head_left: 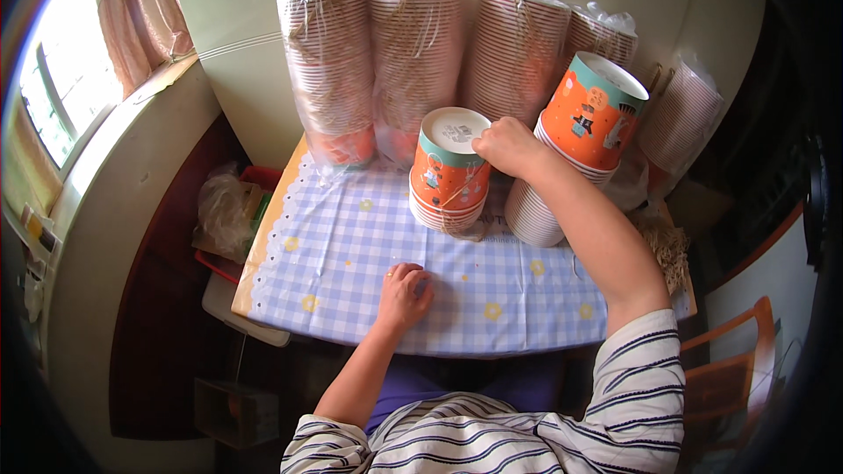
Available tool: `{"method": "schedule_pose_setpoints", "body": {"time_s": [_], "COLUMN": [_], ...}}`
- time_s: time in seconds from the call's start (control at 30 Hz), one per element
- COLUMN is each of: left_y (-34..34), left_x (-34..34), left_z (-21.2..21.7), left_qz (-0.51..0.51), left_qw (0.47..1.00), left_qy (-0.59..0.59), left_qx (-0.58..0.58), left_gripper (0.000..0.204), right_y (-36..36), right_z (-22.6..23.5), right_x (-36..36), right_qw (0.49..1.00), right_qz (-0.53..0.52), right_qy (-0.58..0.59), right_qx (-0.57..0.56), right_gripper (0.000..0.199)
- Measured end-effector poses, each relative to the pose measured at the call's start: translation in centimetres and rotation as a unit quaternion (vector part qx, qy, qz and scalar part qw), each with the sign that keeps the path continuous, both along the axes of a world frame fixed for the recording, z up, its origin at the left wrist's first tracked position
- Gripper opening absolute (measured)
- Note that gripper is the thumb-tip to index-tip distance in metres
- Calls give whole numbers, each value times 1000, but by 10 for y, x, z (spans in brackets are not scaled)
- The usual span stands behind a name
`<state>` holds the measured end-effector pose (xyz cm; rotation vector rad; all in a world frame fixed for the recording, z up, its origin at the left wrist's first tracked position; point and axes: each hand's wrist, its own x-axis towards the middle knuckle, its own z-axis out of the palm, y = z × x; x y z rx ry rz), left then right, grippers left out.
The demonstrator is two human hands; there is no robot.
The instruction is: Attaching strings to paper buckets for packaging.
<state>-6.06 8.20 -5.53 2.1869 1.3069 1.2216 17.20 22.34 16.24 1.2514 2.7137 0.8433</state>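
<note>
A short stack of orange-and-teal paper buckets [450, 177] stands upside down on the table, its white base facing up. Thin twine shows around its lower part. My right hand [512, 146] reaches across, fingers curled closed at the right side of the top bucket's rim; the fingertips are partly hidden. Behind my right forearm, a taller stack of paper buckets [590, 118] leans to the right, partly covered by the arm. Nearer to me, my left hand [406, 295] rests on the checkered tablecloth [334, 250], fingers loosely bent and apart from the thumb, holding nothing.
Tall bagged stacks of paper buckets [327, 70] line the back of the table against the wall. Another bagged stack [683, 118] tilts at the far right. A red crate [230, 262] with plastic bags sits beyond the left edge. A wooden chair [733, 360] stands at right.
</note>
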Motion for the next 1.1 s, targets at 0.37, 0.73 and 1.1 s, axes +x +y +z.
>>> {"method": "schedule_pose_setpoints", "body": {"time_s": [0.37,0.73,1.1], "left_y": [-1,0,-1], "left_x": [1,1,3], "left_z": [2,3,4], "left_qz": [-2,-6,-3], "left_qw": [1000,1000,1000], "left_qy": [6,14,16], "left_qx": [3,16,12], "left_gripper": [18,19,18], "right_y": [-3,6,1], "right_z": [-3,-17,-15], "right_x": [-3,4,-1], "right_qw": [1000,997,999], "right_qz": [8,63,27], "right_qy": [-12,22,9], "right_qx": [13,48,21], "right_gripper": [14,12,13]}}
